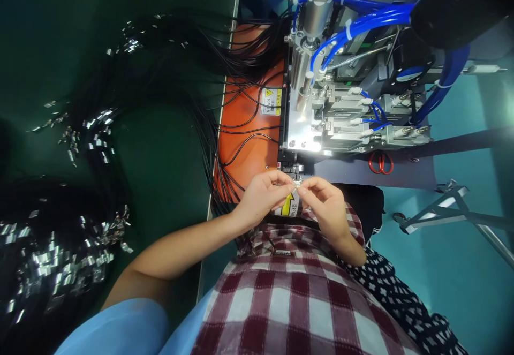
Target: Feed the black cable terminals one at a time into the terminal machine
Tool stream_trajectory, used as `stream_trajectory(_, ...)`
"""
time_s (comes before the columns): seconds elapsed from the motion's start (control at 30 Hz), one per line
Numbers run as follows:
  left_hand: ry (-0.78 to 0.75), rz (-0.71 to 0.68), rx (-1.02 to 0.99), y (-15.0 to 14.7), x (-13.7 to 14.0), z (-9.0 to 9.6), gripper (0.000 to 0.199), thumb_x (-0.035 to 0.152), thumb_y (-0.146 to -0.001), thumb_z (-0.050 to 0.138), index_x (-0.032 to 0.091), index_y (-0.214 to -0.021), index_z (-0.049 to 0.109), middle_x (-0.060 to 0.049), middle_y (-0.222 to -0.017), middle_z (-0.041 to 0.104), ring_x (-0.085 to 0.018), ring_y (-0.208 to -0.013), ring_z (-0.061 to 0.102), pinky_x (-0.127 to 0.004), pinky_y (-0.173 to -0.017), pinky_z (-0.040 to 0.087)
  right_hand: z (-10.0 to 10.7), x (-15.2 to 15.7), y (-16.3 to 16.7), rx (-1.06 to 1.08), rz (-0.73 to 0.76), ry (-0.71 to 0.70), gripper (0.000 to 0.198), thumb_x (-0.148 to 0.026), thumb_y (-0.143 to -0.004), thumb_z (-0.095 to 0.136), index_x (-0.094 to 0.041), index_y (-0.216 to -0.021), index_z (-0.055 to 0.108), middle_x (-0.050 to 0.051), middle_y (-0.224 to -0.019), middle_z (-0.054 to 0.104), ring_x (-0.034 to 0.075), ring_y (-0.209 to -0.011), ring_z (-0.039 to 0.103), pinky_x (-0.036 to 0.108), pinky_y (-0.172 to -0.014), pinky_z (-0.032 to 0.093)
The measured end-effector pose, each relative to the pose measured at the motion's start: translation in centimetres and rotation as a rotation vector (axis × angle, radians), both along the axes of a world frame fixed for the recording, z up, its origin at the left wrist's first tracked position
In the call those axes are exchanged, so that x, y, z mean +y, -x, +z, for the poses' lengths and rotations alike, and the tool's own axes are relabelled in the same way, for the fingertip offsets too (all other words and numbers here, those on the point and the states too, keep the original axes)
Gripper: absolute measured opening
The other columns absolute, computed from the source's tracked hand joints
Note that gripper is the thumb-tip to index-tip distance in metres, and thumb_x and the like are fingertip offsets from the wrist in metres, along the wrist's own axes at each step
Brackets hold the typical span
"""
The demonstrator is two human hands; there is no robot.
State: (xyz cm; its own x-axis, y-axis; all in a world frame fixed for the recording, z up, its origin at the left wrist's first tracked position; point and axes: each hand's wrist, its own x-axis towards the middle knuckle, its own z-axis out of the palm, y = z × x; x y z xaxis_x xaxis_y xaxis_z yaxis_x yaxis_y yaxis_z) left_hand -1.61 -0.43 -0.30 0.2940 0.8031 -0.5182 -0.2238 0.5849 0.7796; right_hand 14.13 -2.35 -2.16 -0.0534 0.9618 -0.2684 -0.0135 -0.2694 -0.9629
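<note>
My left hand (265, 195) and my right hand (324, 201) meet in front of my body, thumbs and forefingers pinched together. Between the fingertips is a small silvery cable connector (297, 183), mostly covered by both hands. Just beyond it lies the front edge of the machine (307, 125), with a small dark fixture (295, 167) close to my fingers. Below the fingertips a label with a yellow arrow (289, 204) is partly hidden by my hands. Black cables (249, 141) run over the orange surface (261, 157) left of the machine.
Bundles of black cables with shiny metal ends (52, 258) spread over the dark green table (168, 173) at left. Blue air tubes (373, 20) loop over the machine. Red-handled scissors (380, 163) lie at right, above a metal stand leg (453, 210).
</note>
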Motion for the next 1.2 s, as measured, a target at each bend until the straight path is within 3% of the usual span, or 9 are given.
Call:
stream_trajectory(0.27,-0.025,-0.011,0.022,0.1,0.0,-0.1,0.026,0.033,-0.077,0.074,0.012,-0.08,0.059,0.008,-0.047,0.042,-0.003,-0.041,0.035,-0.017,-0.043,0.022,-0.2,-0.3,-0.1,-0.165,-0.02,-0.188,0.008,-0.027,-0.083,0.07,-0.02,-0.088,0.07,0.002,-0.08,0.067,0.014,-0.066,0.058,0.027,-0.061,0.048)
stream_trajectory(0.67,-0.034,-0.051,0.095,0.1,-0.1,0.0,0.027,0.038,-0.077,0.074,0.014,-0.078,0.06,0.008,-0.044,0.04,-0.004,-0.04,0.031,-0.018,-0.042,0.021,0.0,0.0,0.0,-0.169,-0.04,-0.152,0.011,-0.028,-0.084,0.069,-0.02,-0.077,0.067,0.002,-0.075,0.065,0.015,-0.067,0.057,0.028,-0.063,0.047)
stream_trajectory(0.83,-0.062,-0.113,0.158,0.2,0.0,0.4,0.025,0.036,-0.078,0.072,0.014,-0.078,0.061,0.008,-0.047,0.042,-0.004,-0.041,0.033,-0.018,-0.042,0.022,-0.2,-0.1,0.0,-0.202,0.004,-0.228,0.013,-0.026,-0.089,0.062,-0.02,-0.078,0.062,0.0,-0.074,0.059,0.014,-0.066,0.051,0.028,-0.062,0.044)
stream_trajectory(0.9,-0.137,-0.142,0.209,0.3,0.2,0.5,0.021,0.033,-0.079,0.071,0.013,-0.08,0.064,0.004,-0.055,0.051,-0.006,-0.046,0.042,-0.018,-0.045,0.03,-0.4,-0.2,-0.1,-0.207,-0.004,-0.255,0.013,-0.025,-0.091,0.06,-0.021,-0.078,0.061,0.0,-0.075,0.056,0.014,-0.066,0.05,0.028,-0.063,0.043)
stream_trajectory(1.0,-0.346,-0.184,0.341,0.8,0.7,0.7,0.014,0.027,-0.083,0.068,0.013,-0.085,0.07,-0.004,-0.079,0.065,-0.012,-0.069,0.06,-0.022,-0.062,0.046,-0.7,-0.2,-0.3,-0.194,-0.024,-0.234,0.014,-0.028,-0.093,0.058,-0.021,-0.08,0.06,0.001,-0.077,0.055,0.014,-0.065,0.05,0.029,-0.061,0.042)
stream_trajectory(1.1,-0.512,-0.26,0.502,1.3,1.0,0.5,0.013,0.023,-0.088,0.063,0.014,-0.088,0.072,-0.005,-0.085,0.067,-0.015,-0.08,0.063,-0.024,-0.07,0.049,-1.1,0.3,-0.4,-0.166,-0.049,-0.172,0.017,-0.034,-0.092,0.058,-0.022,-0.081,0.059,0.002,-0.076,0.055,0.014,-0.06,0.048,0.028,-0.054,0.04)
stream_trajectory(1.2,-0.736,-0.237,0.68,1.7,1.3,-0.4,0.015,0.019,-0.091,0.058,0.017,-0.096,0.072,-0.005,-0.09,0.065,-0.016,-0.085,0.062,-0.026,-0.076,0.05,-1.8,1.2,-0.7,-0.121,-0.101,-0.117,0.018,-0.036,-0.09,0.06,-0.022,-0.08,0.057,-0.001,-0.068,0.051,0.011,-0.052,0.041,0.027,-0.048,0.034)
